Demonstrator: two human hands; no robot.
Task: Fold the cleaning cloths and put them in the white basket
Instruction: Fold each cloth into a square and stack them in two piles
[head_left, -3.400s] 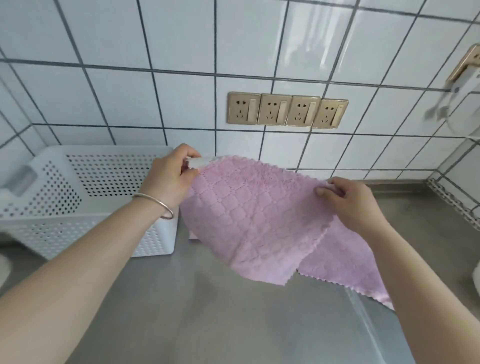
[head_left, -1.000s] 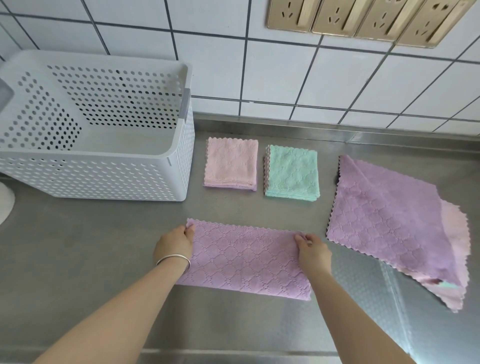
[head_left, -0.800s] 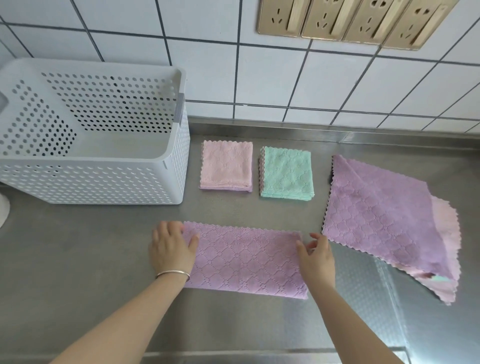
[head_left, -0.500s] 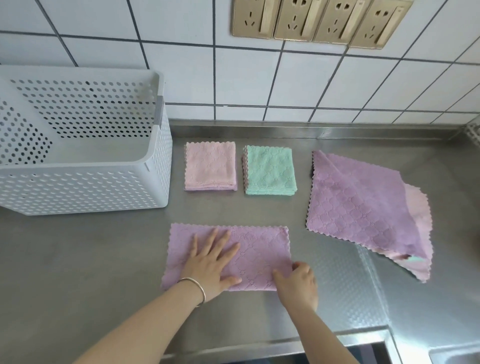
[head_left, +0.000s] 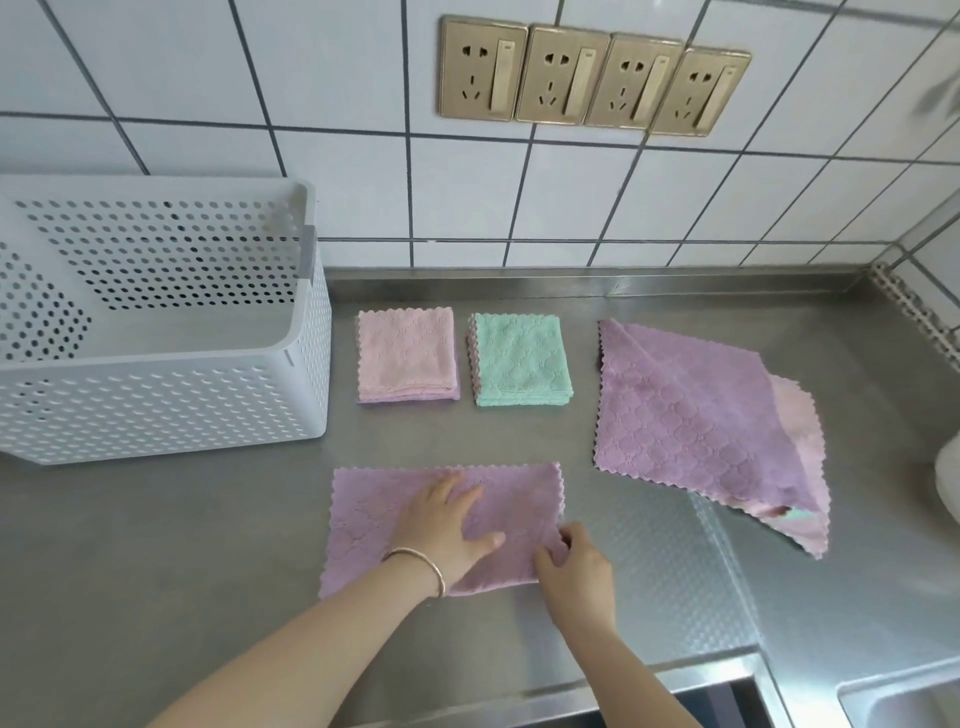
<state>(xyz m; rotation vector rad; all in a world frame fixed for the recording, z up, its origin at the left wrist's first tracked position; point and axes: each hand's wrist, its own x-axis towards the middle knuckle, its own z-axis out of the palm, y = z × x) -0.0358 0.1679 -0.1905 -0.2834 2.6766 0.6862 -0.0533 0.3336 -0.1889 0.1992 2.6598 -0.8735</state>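
Note:
A purple cloth (head_left: 369, 514), folded once into a long rectangle, lies flat on the steel counter in front of me. My left hand (head_left: 447, 530) presses flat on its middle with fingers spread. My right hand (head_left: 571, 566) pinches the cloth's near right corner. Behind it sit two folded stacks: a pink one (head_left: 408, 353) and a green one (head_left: 519, 358). The white perforated basket (head_left: 166, 415) stands at the left, holding no cloths that I can see. A loose pile of unfolded cloths (head_left: 685, 410), purple on top, lies at the right.
A tiled wall with a row of gold sockets (head_left: 592, 83) rises behind the counter. The counter's front edge (head_left: 623, 686) and a sink rim (head_left: 893, 696) lie at the bottom right. A white object (head_left: 948, 478) shows at the right edge.
I laid the purple cloth down as a long rectangle. My left hand moved from its left edge onto its middle, and my right hand shifted to the near right corner.

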